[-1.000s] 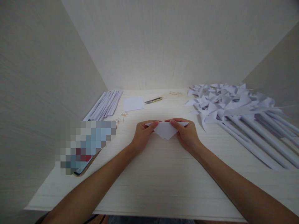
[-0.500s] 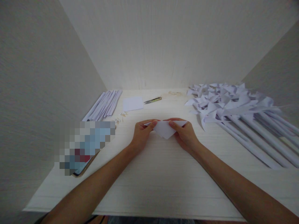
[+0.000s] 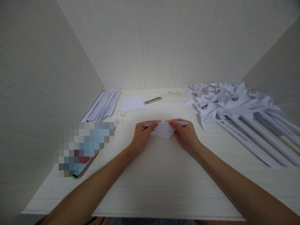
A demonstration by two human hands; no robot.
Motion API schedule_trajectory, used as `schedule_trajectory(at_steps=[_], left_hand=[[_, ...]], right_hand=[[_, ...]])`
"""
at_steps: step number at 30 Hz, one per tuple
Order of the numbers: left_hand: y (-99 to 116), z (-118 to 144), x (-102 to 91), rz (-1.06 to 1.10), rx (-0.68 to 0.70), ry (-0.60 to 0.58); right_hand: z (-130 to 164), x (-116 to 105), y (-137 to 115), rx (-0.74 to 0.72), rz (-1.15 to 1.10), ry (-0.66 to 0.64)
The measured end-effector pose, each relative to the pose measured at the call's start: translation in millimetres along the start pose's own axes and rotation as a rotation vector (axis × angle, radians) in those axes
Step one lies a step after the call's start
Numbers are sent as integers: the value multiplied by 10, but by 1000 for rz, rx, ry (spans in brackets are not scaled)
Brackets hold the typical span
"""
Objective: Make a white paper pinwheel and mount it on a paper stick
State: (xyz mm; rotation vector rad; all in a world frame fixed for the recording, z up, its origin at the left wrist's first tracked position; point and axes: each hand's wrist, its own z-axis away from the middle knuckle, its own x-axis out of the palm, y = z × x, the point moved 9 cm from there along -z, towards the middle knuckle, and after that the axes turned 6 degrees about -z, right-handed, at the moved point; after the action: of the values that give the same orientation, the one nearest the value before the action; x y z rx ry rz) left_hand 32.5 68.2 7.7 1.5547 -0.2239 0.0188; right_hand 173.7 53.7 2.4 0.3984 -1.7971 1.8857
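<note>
Pale wood-grain table (image 3: 164,181) fills lower frame, w/ plain walls at left, back & right. Right side of frame: big heap of white paper pinwheels (image 3: 234,103), rolled-paper sticks running toward lower right. Lower left: a phone (image 3: 82,147), pixelated, flat on the table by the left wall. Upper left of the table: bundle of rolled paper tubes (image 3: 104,104) along the wall; just right of it a white paper square (image 3: 132,103), then small thread snips (image 3: 153,100) near the back wall. A few tiny pale bits (image 3: 119,118) lie betw. tubes & hands.

Centre frame: folded white paper triangle (image 3: 165,129), point toward the viewer, long edge away, low over the table. Left hand (image 3: 142,135) pinches its left corner, thumb on top, fingers curled under. Right hand (image 3: 186,135) pinches the right corner the same way. Both hands closed on the paper, near each other, forearms coming in from the bottom corners.
</note>
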Motion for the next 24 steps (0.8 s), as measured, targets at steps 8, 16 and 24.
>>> schedule_trajectory(at_steps=[8, 16, 24], left_hand=[[-8, -20, -38, 42, -6, 30], [-24, -17, -11, 78, -40, 26], [-18, -24, -30, 131, -51, 52]], right_hand=[[-34, -22, -4, 5, -59, 15], [-32, -88, -53, -66, -73, 72], [-54, -124, -128, -131, -70, 67]])
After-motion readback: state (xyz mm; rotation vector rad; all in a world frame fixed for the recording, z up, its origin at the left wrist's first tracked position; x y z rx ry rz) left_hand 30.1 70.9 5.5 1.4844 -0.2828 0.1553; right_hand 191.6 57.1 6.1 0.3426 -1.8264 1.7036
